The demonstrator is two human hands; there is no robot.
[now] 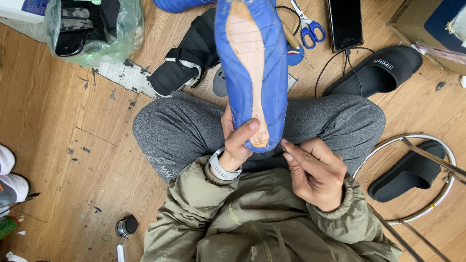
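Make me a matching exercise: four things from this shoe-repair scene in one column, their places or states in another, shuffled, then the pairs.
1. blue shoe
2. scissors
3. phone
4. black sandal

A. lies screen-dark on the floor, cable plugged in
B. held sole-up by the left hand
C. lies on the floor left of the shoe, white-edged strap
D. lies on the floor, blue handles

Pairs: 1-B, 2-D, 3-A, 4-C

Blue shoe's [252, 63] toe beyond top edge
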